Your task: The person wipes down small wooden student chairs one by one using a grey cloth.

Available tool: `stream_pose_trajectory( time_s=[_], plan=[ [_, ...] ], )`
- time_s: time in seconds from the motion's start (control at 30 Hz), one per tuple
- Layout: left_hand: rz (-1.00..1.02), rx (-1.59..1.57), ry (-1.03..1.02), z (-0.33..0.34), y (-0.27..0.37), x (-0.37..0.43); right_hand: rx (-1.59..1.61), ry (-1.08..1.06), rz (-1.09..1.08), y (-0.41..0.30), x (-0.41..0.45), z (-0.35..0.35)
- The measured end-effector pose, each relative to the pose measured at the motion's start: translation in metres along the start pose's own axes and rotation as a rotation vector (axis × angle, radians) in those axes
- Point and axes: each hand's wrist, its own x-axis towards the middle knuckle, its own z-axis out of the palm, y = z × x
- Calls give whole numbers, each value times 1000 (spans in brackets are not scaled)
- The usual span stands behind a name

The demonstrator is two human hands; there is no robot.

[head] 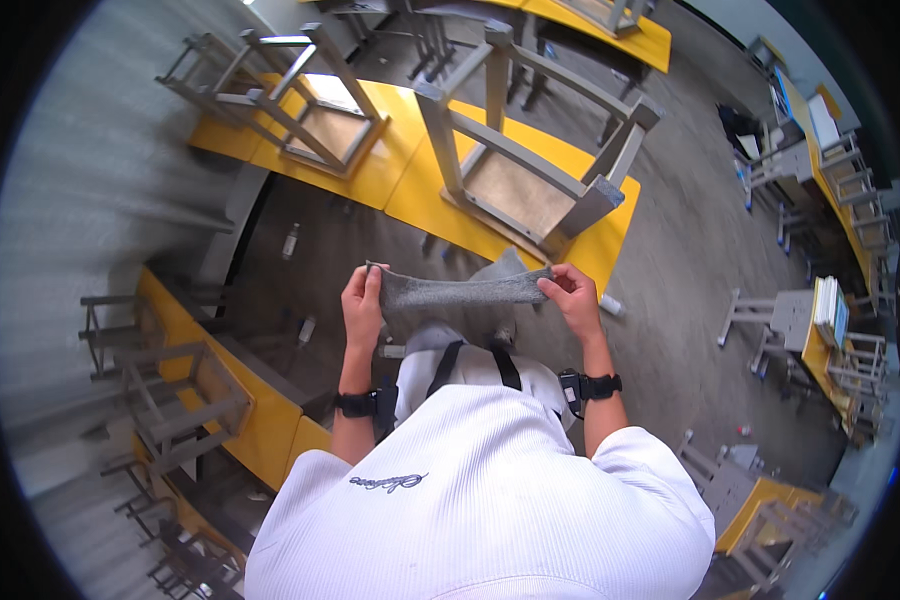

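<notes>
A piece of grey knit fabric (461,291) is stretched between my two hands, in front of my body at about waist height. My left hand (363,300) pinches its left end between thumb and fingers. At the opposite end, my right hand (574,295) grips the edge the same way. A looser flap of grey fabric (506,262) rises behind the taut band near the right side. Just beyond my hands is a yellow desk (412,180), with a wooden stool (529,187) upside down on it, legs up.
Another upturned stool (322,135) stands further left on the same desk row. Yellow desks (247,405) with stools line my left side. Plastic bottles (291,241) lie on the dark floor (667,360). At right, a desk holds a stack of books (830,311).
</notes>
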Motion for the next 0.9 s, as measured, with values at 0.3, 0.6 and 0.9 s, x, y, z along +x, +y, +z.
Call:
stream_pose_trajectory(
  time_s=[0.3, 0.6, 0.9],
  plan=[
    [-9, 42, -332, 9, -21, 78, -90, 207, 106, -10, -12, 22],
    [186, -120, -476, 23, 23, 159, -84, 763, -378, -9, 22, 58],
    [-26, -25, -554, -18, -112, 167, -57, 632, -19, 89, 5, 88]
  ],
)
